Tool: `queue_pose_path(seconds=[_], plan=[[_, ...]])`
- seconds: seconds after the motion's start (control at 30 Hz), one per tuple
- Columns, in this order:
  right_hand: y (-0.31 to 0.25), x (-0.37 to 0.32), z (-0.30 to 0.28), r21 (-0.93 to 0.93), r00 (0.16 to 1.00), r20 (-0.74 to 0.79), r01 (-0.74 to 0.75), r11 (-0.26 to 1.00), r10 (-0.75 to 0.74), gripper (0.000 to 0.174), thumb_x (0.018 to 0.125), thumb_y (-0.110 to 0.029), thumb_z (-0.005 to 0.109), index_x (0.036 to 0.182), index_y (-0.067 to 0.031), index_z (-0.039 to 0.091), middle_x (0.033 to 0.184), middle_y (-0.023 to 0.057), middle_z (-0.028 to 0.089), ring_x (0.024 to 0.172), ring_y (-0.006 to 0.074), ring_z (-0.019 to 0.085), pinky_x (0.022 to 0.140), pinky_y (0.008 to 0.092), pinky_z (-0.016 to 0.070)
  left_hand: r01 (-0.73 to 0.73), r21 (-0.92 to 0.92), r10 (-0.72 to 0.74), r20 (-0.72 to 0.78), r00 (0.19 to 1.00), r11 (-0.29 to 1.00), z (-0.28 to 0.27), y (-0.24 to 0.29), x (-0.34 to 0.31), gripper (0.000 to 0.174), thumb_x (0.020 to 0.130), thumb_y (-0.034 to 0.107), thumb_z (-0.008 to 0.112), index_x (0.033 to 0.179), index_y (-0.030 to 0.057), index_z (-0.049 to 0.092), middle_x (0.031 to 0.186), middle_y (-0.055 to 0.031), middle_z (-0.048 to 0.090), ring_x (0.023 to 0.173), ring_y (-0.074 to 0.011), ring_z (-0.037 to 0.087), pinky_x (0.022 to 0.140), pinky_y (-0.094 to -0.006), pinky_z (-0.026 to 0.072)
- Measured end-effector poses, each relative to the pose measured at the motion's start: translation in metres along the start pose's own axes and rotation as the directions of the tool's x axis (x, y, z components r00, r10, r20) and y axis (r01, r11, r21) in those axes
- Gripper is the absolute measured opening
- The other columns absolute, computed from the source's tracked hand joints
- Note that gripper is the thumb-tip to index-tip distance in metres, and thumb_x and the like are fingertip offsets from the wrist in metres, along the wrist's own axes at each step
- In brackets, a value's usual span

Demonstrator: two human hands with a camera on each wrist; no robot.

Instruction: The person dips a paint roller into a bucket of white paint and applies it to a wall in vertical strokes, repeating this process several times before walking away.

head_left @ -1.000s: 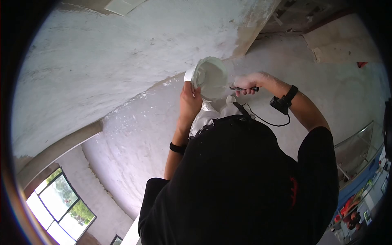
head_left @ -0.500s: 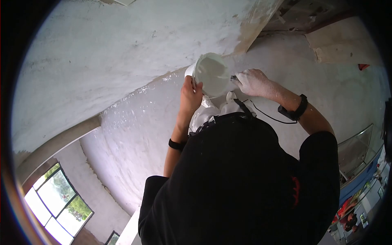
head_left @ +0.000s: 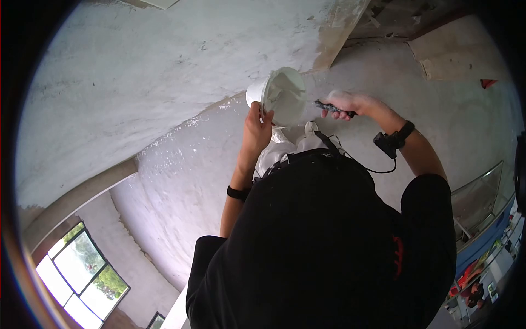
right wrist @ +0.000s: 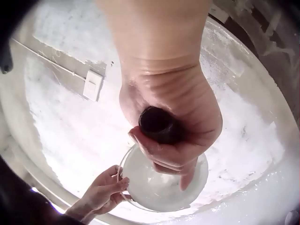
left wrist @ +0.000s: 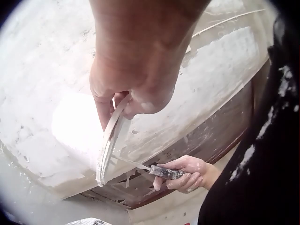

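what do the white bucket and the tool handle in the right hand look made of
The white bucket is probably smooth plastic: its wall is pale and even, its rim thin. The tool handle in the right hand could be plastic or rubber: it is dark and rounded, but pale smears leave its finish unclear.

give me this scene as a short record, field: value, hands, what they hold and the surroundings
left hand: grips the rim of a white round bucket
right hand: holds a tool with a dark, white-smeared cylindrical handle
bucket pose: tilted, mouth toward the right hand
bucket contents: whitish material
tool's far end: hidden behind the bucket rim in the left wrist view
surroundings: patchy whitish wall, dark-framed glass window
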State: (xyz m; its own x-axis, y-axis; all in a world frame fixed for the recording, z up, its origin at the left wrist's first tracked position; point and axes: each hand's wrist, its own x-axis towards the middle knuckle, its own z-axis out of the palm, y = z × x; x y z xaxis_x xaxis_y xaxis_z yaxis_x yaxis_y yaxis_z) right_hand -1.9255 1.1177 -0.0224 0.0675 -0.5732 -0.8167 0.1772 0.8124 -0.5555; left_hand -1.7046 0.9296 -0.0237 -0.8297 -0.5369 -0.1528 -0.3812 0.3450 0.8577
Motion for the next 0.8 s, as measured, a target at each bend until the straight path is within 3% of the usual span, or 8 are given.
queue_pose_path(seconds=[0.07,0.13,0.17,0.23,0.53,0.6,0.7,0.8], plan=[[-0.004,-0.001,0.013,-0.044,0.998,-0.055,0.002,0.999,-0.005,0.039,0.095,-0.031,0.04,0.086,0.0018,0.059,0.052,-0.0005,0.045,0.042,0.0123,0.045,0.038,0.0282,0.0371,-0.026,0.017,0.026,-0.003,1.0,1.0,-0.001,-0.01,0.002,0.015,0.089,0.003,0.057,0.097,-0.0038,0.047,0.078,-0.0141,0.062,0.069,-0.0197,0.065,0.058,-0.0315,0.0529],[-0.008,-0.005,0.036,-0.452,0.921,-0.328,0.042,0.891,-0.209,0.035,0.094,-0.028,0.044,0.088,0.003,0.059,0.058,0.0095,0.057,0.053,0.022,0.062,0.047,0.0347,0.049,-0.058,0.034,0.058,-0.003,0.998,0.998,-0.002,-0.012,0.003,0.015,0.089,0.003,0.057,0.098,-0.0038,0.047,0.079,-0.0143,0.062,0.069,-0.0201,0.066,0.058,-0.0318,0.0529],[-0.001,-0.002,0.043,-0.449,0.92,-0.331,0.042,0.893,-0.209,0.035,0.094,-0.028,0.044,0.088,0.003,0.059,0.058,0.0095,0.057,0.053,0.022,0.062,0.047,0.0347,0.049,-0.074,0.039,0.073,0.011,0.997,0.996,-0.001,-0.012,0.002,0.015,0.089,0.003,0.057,0.098,-0.0038,0.047,0.079,-0.0143,0.062,0.069,-0.0204,0.066,0.057,-0.0322,0.053],[0.013,0.007,0.057,-0.898,0.663,-0.317,0.019,0.439,-0.679,0.03,0.092,-0.024,0.048,0.091,0.0027,0.06,0.071,0.0178,0.064,0.069,0.0303,0.069,0.061,0.0407,0.0548,-0.089,0.043,0.088,0.026,0.996,0.995,-0.001,-0.009,0.002,0.015,0.089,0.003,0.057,0.098,-0.0037,0.047,0.079,-0.0144,0.062,0.069,-0.0208,0.066,0.057,-0.0325,0.0531],[0.003,0.003,0.042,-0.955,0.643,-0.295,-0.222,0.197,-0.707,0.015,0.079,-0.016,0.059,0.09,-0.0083,0.066,0.074,0.0115,0.067,0.071,0.025,0.069,0.062,0.0363,0.0542,0.009,0.127,-0.014,0.044,0.999,0.992,-0.01,-0.004,0.014,0.018,0.086,0.005,0.061,0.089,-0.0026,0.044,0.071,-0.0157,0.058,0.061,-0.023,0.064,0.053,-0.0341,0.0503],[-0.005,-0.004,0.037,-0.951,0.692,-0.306,-0.26,0.171,-0.653,0.014,0.08,-0.015,0.058,0.089,-0.0095,0.066,0.072,0.0105,0.066,0.069,0.0257,0.069,0.062,0.0365,0.054,0.01,0.192,-0.014,0.019,1.0,0.981,-0.007,0.005,0.014,0.021,0.081,0.002,0.061,0.084,-0.0019,0.041,0.075,-0.0226,0.053,0.072,-0.0428,0.055,0.064,-0.0457,0.0444],[-0.016,-0.015,0.03,-0.953,0.71,-0.282,-0.283,0.106,-0.645,0.011,0.075,-0.012,0.06,0.083,-0.0106,0.068,0.07,0.0095,0.067,0.07,0.0246,0.07,0.063,0.0354,0.0542,-0.114,0.262,0.125,-0.027,0.992,0.958,-0.001,0.001,0.016,0.021,0.083,0.007,0.063,0.082,0.0002,0.043,0.068,-0.0172,0.05,0.062,-0.0324,0.055,0.059,-0.041,0.044],[-0.027,-0.023,0.026,-0.955,0.723,-0.28,-0.277,0.106,-0.631,0.01,0.075,-0.013,0.061,0.081,-0.0107,0.068,0.07,0.01,0.067,0.07,0.0244,0.07,0.063,0.0349,0.054,-0.159,0.239,0.171,-0.032,0.985,0.958,0.002,0.001,0.016,0.02,0.083,0.006,0.062,0.082,-0.0001,0.043,0.07,-0.0184,0.05,0.067,-0.0375,0.054,0.063,-0.0429,0.0439]])
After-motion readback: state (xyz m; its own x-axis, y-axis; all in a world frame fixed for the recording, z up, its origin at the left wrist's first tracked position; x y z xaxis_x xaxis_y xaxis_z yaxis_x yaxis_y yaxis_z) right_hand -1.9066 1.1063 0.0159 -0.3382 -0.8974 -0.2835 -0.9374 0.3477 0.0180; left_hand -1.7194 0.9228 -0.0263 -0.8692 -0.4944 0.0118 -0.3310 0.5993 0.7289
